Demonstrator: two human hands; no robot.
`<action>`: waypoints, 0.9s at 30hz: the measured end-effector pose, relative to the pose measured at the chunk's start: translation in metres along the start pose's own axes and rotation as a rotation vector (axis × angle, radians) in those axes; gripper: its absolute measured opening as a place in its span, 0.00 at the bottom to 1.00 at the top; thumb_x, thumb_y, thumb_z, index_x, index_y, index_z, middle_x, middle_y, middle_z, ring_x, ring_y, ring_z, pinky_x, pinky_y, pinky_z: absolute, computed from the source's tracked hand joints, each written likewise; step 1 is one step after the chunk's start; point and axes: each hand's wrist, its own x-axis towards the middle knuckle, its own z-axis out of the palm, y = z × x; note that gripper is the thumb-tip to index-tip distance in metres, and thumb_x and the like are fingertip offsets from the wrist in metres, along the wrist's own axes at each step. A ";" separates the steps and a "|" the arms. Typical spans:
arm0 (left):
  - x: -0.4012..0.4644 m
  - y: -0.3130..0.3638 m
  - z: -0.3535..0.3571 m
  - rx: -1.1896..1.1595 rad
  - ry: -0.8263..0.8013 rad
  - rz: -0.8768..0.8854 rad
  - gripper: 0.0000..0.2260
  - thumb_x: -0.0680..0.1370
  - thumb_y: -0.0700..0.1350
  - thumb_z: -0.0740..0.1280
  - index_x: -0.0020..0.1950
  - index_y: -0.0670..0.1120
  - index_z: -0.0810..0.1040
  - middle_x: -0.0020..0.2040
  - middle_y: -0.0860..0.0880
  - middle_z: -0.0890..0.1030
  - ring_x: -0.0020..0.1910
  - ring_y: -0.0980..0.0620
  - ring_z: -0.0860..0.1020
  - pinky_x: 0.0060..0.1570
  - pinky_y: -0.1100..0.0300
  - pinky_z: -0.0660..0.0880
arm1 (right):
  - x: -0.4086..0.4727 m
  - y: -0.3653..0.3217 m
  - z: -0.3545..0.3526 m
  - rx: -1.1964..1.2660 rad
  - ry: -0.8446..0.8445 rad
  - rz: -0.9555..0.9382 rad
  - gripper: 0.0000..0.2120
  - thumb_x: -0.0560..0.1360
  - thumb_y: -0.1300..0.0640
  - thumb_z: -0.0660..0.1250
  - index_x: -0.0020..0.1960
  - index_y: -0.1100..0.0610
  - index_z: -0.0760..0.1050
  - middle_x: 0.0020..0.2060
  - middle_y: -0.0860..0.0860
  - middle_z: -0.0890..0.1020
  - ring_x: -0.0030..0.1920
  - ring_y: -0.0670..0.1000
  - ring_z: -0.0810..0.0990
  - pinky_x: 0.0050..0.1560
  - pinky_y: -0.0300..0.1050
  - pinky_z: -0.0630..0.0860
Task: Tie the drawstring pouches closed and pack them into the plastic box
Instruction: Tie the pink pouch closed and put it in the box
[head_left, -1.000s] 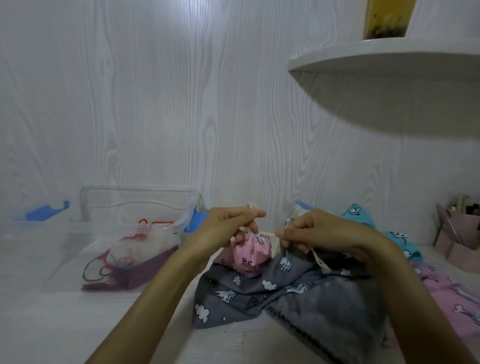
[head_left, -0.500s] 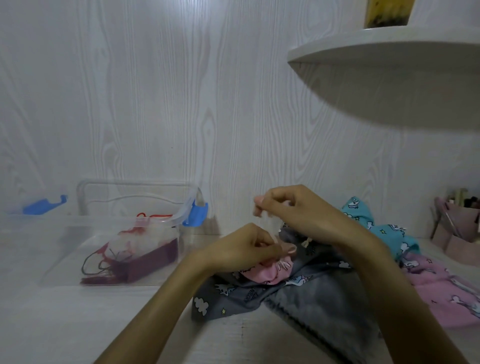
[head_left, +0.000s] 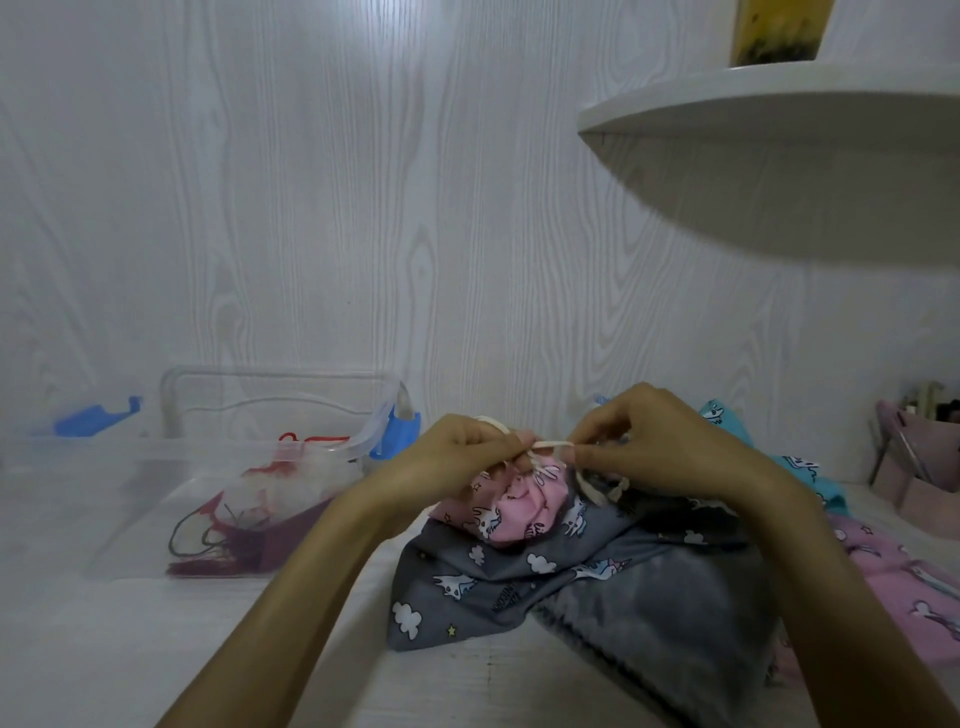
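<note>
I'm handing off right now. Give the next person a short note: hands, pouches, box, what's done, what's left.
Left hand and right hand each pinch the white drawstring stretched between them over the pink pouch; knot not finished.
Pink pouch sits on the grey pouch; teal pouch and another pink one lie to the right.
Plastic box, left, open, holds a dark red pouch.
Left: finish the knot, pack it, then the rest.

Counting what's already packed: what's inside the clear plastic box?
The plastic box holds a dark red pouch with dark cords, and something pale with red trim on top. Glare on the box walls hides anything further back.
</note>
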 end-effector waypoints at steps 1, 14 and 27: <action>0.000 0.000 -0.002 -0.027 0.018 -0.012 0.13 0.77 0.52 0.65 0.37 0.49 0.82 0.30 0.60 0.77 0.30 0.62 0.70 0.26 0.73 0.64 | -0.002 0.000 -0.003 0.047 0.037 -0.002 0.05 0.71 0.48 0.71 0.38 0.47 0.83 0.34 0.43 0.84 0.39 0.41 0.81 0.41 0.34 0.75; -0.004 -0.001 -0.006 -0.267 0.094 -0.076 0.04 0.70 0.43 0.74 0.42 0.51 0.84 0.36 0.57 0.83 0.32 0.67 0.76 0.34 0.65 0.61 | -0.011 -0.006 -0.013 0.279 -0.221 0.001 0.11 0.71 0.48 0.69 0.41 0.54 0.84 0.30 0.47 0.82 0.31 0.41 0.76 0.35 0.34 0.72; -0.005 0.001 0.000 -0.232 0.145 0.142 0.08 0.70 0.31 0.72 0.37 0.42 0.78 0.31 0.47 0.82 0.23 0.61 0.76 0.25 0.74 0.68 | 0.010 -0.002 0.028 0.364 0.063 -0.127 0.05 0.69 0.57 0.75 0.44 0.51 0.84 0.33 0.48 0.78 0.32 0.43 0.72 0.35 0.33 0.70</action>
